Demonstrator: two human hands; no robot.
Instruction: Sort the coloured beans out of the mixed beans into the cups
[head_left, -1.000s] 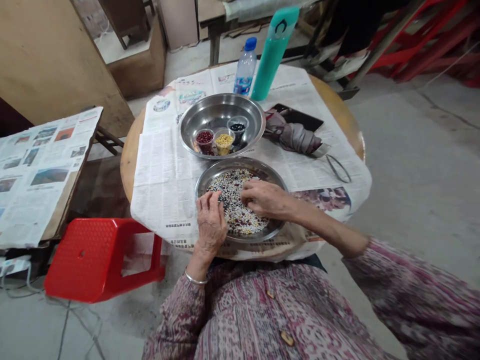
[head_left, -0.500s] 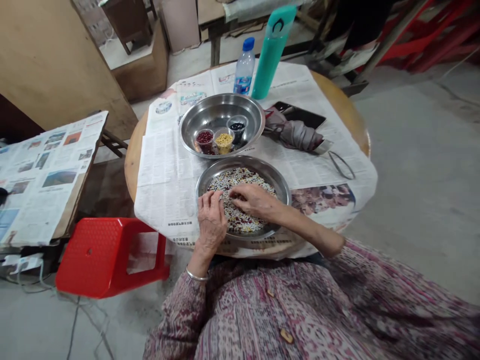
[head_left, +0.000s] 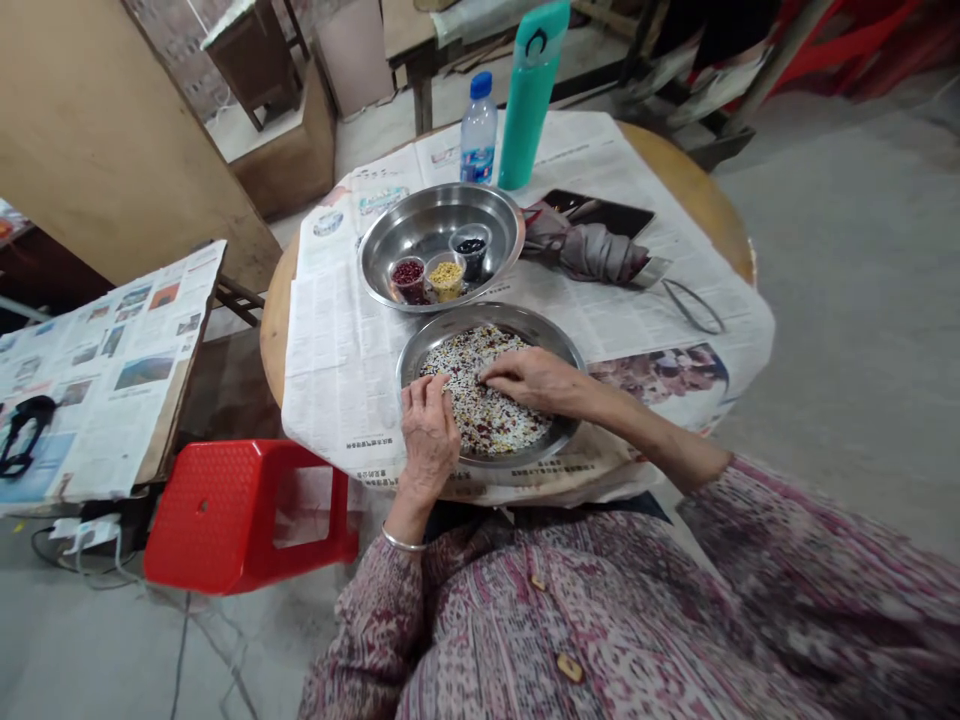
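Note:
A shallow steel basin holds a mix of white grains and red, yellow and dark beans. My left hand lies over the basin's left rim. Its fingers reach inside, slightly apart, and I see nothing held in them. Over the mix, my right hand has its fingers and thumb drawn together at the surface. Whatever lies between those fingertips is too small to make out. Behind stands a second steel basin with three clear cups: red beans, yellow beans and black beans.
Newspaper covers the round table. A water bottle and a green bottle stand at the back. A folded umbrella and a dark phone or tablet lie to the right. On the floor at left is a red stool.
My right hand has shifted slightly right across the mix, its fingers straighter than before. My left hand stays at the rim. The view has turned a little.

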